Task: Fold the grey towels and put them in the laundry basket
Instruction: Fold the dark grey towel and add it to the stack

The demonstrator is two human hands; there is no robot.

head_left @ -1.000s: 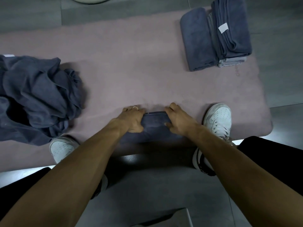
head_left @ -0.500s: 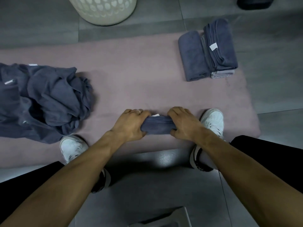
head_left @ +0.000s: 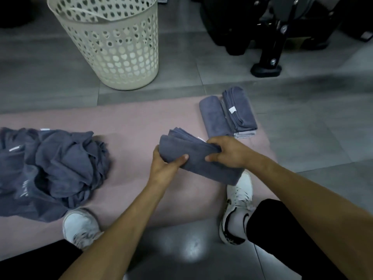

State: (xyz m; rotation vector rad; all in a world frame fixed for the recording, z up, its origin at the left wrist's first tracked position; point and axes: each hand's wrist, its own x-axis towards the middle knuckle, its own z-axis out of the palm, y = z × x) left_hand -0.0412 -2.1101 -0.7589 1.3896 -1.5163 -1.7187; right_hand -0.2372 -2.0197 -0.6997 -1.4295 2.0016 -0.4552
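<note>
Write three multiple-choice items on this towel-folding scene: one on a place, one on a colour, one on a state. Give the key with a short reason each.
1. Where does the heap of unfolded towels lie?
A. on the pink mat, to the person's left
B. inside the laundry basket
C. on the black stand

2. What colour is the laundry basket?
A. blue
B. cream white
C. red

3. What is the state of the folded towel nearest the person?
A. spread flat on the mat
B. lying in the basket
C. held off the mat by both hands

Key: 1 A, the crumpled heap sits on the pink mat at the left edge of the view. 2 B, its perforated wall is cream white. 3 C, the left hand and right hand each grip it with curled fingers, above the mat.
</note>
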